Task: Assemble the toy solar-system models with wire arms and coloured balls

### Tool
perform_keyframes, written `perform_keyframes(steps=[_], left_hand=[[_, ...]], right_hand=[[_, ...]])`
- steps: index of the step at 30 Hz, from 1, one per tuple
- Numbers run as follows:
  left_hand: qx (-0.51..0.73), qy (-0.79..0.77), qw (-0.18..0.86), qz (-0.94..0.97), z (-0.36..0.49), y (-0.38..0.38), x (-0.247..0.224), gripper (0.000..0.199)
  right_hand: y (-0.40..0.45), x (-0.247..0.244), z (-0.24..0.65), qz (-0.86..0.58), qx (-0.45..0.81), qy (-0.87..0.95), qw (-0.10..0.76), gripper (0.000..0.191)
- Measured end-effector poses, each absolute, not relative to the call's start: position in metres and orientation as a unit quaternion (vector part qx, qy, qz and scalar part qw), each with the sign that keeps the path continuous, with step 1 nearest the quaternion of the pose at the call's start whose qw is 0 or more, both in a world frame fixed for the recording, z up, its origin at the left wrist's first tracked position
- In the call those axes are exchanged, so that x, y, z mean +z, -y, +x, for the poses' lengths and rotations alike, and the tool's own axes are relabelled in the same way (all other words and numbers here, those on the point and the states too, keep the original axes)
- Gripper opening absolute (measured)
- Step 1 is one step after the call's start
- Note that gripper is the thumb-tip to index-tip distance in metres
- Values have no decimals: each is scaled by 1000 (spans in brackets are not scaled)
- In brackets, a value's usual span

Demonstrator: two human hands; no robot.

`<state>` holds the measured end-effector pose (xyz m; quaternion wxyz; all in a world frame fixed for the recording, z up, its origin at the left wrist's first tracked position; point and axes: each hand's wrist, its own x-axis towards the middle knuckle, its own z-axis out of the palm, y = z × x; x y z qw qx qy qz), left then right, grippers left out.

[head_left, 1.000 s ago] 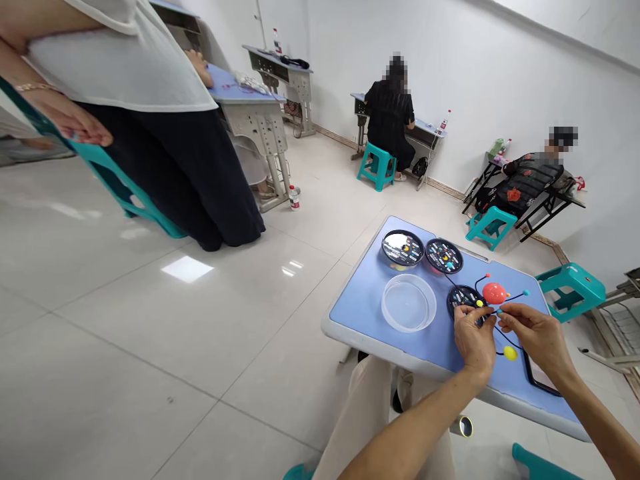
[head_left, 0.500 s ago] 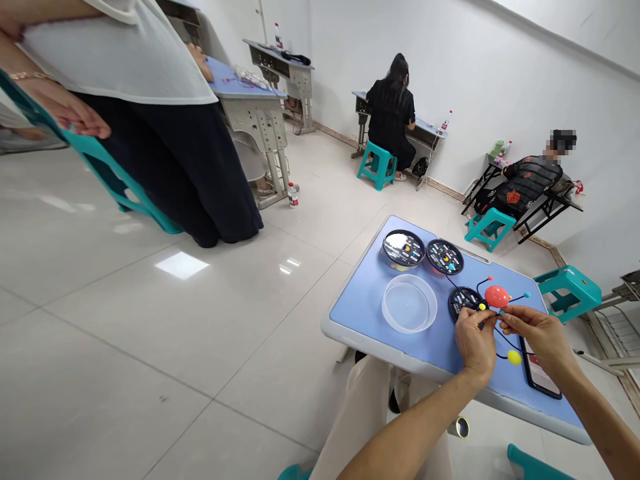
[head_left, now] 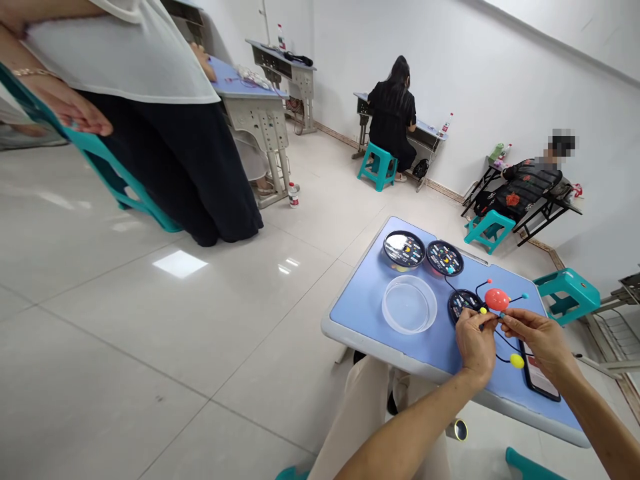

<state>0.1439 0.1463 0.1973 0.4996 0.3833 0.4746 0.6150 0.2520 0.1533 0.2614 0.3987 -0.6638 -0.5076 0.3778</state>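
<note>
My left forearm rises from the bottom of the frame; my right enters at the lower right corner. Both wrists converge on the ball-and-rod model (head_left: 497, 299), right of centre. My left hand (head_left: 475, 343) is curled, fingertips pinched on its black rods. My right hand (head_left: 540, 340) pinches the small blue ball (head_left: 502, 316) between thumb and forefinger. Black round lids (head_left: 404, 249) carry pale print, too small to read.

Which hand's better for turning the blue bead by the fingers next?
Probably the right hand: its fingertips are right at that blue bead. The left hand is just beside it.
</note>
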Motion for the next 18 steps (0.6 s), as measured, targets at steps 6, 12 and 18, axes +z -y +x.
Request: perform_keyframes(steps=[6, 12, 18], left_hand=[[632, -454, 500, 381, 147, -149, 190, 26], [645, -436, 493, 389, 148, -152, 186, 27], [644, -436, 478, 409, 142, -152, 192, 23]], right_hand=[[-148, 261, 247, -656, 211, 638, 343, 36], [-142, 257, 245, -570, 12, 775, 271, 25], [-143, 254, 244, -550, -87, 810, 183, 32]])
